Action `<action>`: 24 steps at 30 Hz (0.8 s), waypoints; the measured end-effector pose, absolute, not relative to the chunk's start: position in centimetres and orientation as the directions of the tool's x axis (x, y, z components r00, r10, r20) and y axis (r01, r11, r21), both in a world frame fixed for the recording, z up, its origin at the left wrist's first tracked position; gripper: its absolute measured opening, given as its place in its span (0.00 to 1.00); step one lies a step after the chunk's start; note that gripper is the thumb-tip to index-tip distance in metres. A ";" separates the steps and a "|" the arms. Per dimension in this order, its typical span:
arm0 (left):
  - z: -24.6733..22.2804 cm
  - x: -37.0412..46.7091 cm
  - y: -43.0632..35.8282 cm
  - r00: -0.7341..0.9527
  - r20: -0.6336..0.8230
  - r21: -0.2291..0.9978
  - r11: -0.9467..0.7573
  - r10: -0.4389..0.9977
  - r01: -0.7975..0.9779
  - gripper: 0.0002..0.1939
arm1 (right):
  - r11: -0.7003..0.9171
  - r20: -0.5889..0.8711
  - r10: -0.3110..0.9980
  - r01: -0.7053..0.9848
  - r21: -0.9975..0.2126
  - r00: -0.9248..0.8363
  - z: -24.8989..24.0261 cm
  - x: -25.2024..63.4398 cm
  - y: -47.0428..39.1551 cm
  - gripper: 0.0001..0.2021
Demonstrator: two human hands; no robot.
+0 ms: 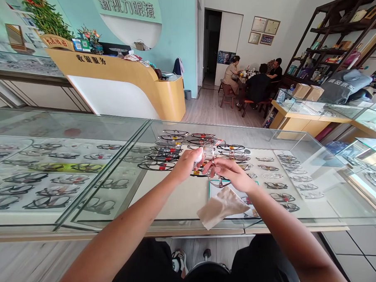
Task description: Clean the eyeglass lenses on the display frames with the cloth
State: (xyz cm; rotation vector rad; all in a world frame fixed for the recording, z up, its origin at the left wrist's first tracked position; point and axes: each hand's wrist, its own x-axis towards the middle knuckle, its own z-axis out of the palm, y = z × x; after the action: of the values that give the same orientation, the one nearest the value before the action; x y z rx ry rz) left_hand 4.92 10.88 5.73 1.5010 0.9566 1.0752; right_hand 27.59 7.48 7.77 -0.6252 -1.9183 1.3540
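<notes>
Over the glass counter, my right hand [231, 170] pinches a pair of eyeglasses [220, 182] by its middle, its two round lenses one above the other. My left hand [187, 162] is close beside it, fingers closed round a small white object [198, 159], perhaps a small bottle; most of it is hidden by the fingers. The upper lens is near the left fingertips, and I cannot tell whether they touch. A beige cloth [222, 208] lies on the countertop below my right hand, partly over a teal-edged sheet [212, 190].
Rows of eyeglasses [160, 165] lie beyond my hands, with more frames [276, 185] to the right. Another glass display case [49, 176] adjoins on the left. A yellow-and-white cashier counter [117, 84] stands ahead. Several people sit round a table [245, 75] farther back.
</notes>
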 end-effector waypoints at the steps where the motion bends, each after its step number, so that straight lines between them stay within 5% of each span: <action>1: 5.7 4.9 10.9 0.292 0.147 0.985 -0.165 0.945 0.040 0.31 | 0.336 0.265 0.718 -0.013 -0.942 -0.644 7.7 27.6 7.5 0.17; 8: 5.3 5.0 10.7 0.346 0.126 0.986 -0.156 0.930 0.063 0.32 | 0.306 0.330 0.760 -0.138 -0.942 -0.560 7.4 27.9 8.2 0.16; 16: 5.7 5.6 9.7 0.514 0.089 0.971 -0.188 0.853 0.145 0.36 | 0.319 0.326 0.848 -0.090 -0.944 -0.418 6.6 28.0 9.1 0.22; 24: 6.0 5.2 10.2 0.443 0.092 0.978 -0.165 0.892 0.128 0.38 | 0.289 0.289 0.865 -0.064 -0.955 -0.410 6.7 28.0 8.9 0.25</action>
State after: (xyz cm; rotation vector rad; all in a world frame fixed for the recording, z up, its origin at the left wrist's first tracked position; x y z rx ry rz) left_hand 5.20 10.19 5.96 1.6048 0.9121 0.8757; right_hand 27.96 8.93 6.72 -0.7456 -1.6393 1.2706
